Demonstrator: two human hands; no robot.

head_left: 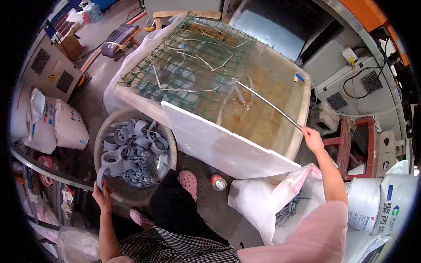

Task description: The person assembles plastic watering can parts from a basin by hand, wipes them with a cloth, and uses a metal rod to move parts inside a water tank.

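My right hand (312, 139) is closed round the end of a thin metal rod (272, 105). The rod's far end reaches over a large pale tub (301, 142) of murky water, beside a green mesh (184, 57) laid across its left part. Grey pieces show blurrily under the mesh. My left hand (102, 197) grips a curved grey plastic part (101, 177) at the near left rim of a round basin (172, 147). Inside the basin lie several grey plastic rings (120, 136) and a heap of thin grey scraps (137, 176).
A white board (219, 142) leans along the tub's near side. A spray can (218, 183) stands on the floor by my pink clog (188, 183). An open white sack (256, 197) holds grey scraps at right. Full sacks (70, 125) stand left, near a metal rail (52, 172).
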